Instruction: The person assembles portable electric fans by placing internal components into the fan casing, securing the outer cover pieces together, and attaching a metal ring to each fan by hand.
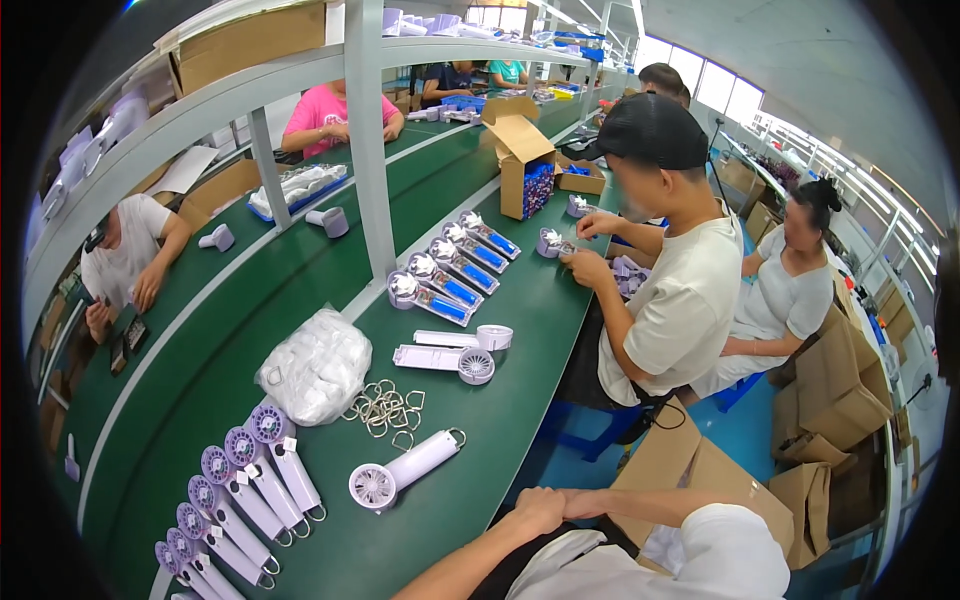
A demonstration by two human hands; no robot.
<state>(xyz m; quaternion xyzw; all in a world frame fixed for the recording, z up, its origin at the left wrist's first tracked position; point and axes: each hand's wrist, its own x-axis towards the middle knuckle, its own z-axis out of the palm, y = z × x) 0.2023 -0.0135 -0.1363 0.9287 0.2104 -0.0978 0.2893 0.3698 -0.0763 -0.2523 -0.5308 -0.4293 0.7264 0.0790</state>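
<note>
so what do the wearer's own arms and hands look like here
Both forearms are bare: no sleeves, gloves, watch or rings visible. The left hand and the right hand meet at the table edge. White clothing shows at the lower edge, over something dark.

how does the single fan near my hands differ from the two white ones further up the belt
The single handheld fan is pale purple and has a metal ring at the handle's end; the two white fans show no ring. The single fan lies slanted, its round head toward the person's side, while the white fans lie nearly level with heads to the right. It lies alone, the white ones as a close pair. All are small round-headed handheld fans lying flat on the green belt.
</note>
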